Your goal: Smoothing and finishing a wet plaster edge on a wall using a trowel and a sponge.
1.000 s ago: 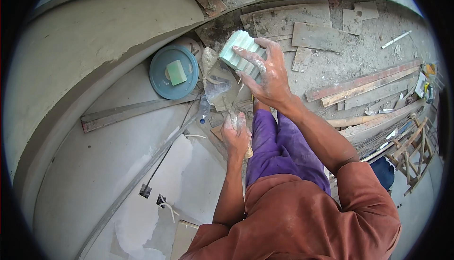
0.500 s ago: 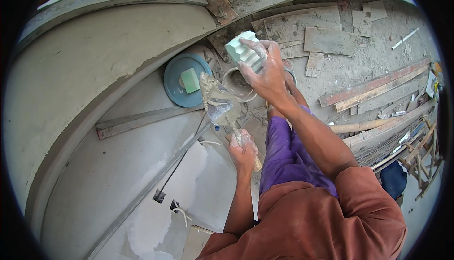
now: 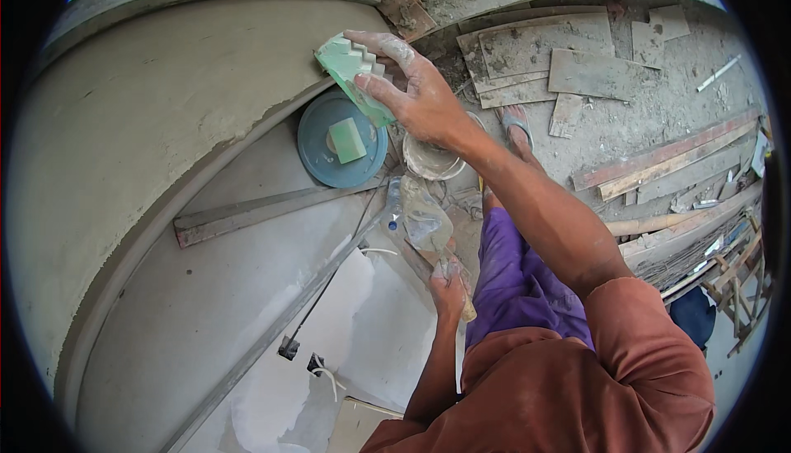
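Observation:
My right hand [image 3: 412, 86] grips a pale green foam block [image 3: 346, 65] with a stepped profile, its thumb and fingers spread across the notched side. The block is at the lower edge of the curved plastered surface [image 3: 206, 57]; whether it touches is hard to tell. Lower down, my left hand [image 3: 447, 286] is closed round the handle of a mortar-smeared trowel [image 3: 424, 215], blade pointing away from me. Between the hands stands a mortar-crusted bucket [image 3: 435, 164]. Left of it, a smaller green foam piece [image 3: 346, 140] lies on a round blue lid [image 3: 317, 156].
A clear plastic bottle [image 3: 394, 210] is beside the trowel blade. A long wooden batten [image 3: 272, 210] runs below the blue lid. Flat boards [image 3: 589, 72] and timber planks [image 3: 667, 156] lie on the dusty floor at right. White cables [image 3: 325, 373] stick out of the pale panel.
My right hand has carried the foam block leftward from above the bucket to the plastered edge. The trowel in my left hand has dropped lower and shifted right.

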Motion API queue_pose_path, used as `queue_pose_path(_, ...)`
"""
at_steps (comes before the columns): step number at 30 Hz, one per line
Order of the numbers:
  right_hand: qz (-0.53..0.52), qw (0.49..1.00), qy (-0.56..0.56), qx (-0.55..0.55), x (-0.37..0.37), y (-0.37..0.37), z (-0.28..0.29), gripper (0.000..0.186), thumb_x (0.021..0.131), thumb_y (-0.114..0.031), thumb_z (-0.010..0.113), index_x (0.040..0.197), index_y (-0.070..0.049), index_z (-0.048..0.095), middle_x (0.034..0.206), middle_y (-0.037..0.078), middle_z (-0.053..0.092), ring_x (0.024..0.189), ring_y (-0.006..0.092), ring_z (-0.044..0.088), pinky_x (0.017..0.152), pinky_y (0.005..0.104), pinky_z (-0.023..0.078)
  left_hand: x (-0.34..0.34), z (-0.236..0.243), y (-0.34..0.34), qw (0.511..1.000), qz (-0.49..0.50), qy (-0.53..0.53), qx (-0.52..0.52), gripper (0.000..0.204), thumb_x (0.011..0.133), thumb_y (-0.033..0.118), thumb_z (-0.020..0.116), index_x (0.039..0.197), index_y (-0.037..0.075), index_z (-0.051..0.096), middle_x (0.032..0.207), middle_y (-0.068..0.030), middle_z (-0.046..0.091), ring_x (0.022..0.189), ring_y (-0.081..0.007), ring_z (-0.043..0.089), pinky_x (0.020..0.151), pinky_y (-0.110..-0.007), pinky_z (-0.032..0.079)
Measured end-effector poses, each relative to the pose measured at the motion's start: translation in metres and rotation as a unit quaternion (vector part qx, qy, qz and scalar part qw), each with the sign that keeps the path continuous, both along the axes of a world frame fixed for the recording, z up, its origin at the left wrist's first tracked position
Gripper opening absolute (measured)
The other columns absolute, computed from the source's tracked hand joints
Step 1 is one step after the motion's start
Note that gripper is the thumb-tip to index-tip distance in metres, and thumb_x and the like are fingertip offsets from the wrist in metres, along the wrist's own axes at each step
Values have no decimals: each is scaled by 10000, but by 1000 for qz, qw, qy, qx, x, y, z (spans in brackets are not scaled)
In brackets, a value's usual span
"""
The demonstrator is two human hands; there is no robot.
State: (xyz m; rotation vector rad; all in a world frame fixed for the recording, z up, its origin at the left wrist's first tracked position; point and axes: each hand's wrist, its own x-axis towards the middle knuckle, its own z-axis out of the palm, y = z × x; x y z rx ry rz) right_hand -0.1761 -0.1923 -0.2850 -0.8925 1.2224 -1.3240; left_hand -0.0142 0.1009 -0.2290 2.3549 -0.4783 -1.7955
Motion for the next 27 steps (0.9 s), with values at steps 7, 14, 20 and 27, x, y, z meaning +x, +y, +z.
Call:
queue_pose_path(7, -27, 991, 128, 27, 9, 1, 0, 453, 912, -222, 674, 1346, -127, 588, 1253, 168, 579, 1175, 286, 563, 1039, 379, 421, 3, -4, -5, 1000, 4, 4, 0, 229, 1028, 211, 525, 892, 28, 537, 640, -21, 497, 457, -123, 487, 422, -288, 407)
queue_pose_path(14, -91, 951, 296, -13, 3, -1, 4, 509, 834, -183, 730, 1330, -163, 616, 1193, 194, 532, 1115, 345, 541, 978, 406, 439, 10, -11, -3, 1000, -3, -2, 1, 212, 1027, 193, 524, 887, 33, 535, 640, -19, 494, 455, -122, 484, 416, -286, 402)
queue_pose_path(20, -107, 952, 284, -40, 13, -1, 39, 518, 796, -183, 760, 1301, -208, 646, 1165, 216, 511, 1086, 364, 526, 935, 432, 439, 12, -16, 3, 1000, -11, 7, -4, 201, 1029, 180, 515, 879, 47, 531, 633, -16, 495, 447, -117, 478, 405, -280, 388)
queue_pose_path(27, -95, 926, 359, 68, 10, -9, -10, 487, 786, -189, 765, 1263, -208, 671, 1100, 203, 506, 1082, 360, 497, 929, 445, 410, 10, -21, 6, 1000, 2, 19, 4, 189, 1031, 175, 507, 894, 47, 530, 645, -13, 500, 446, -116, 478, 406, -279, 393)
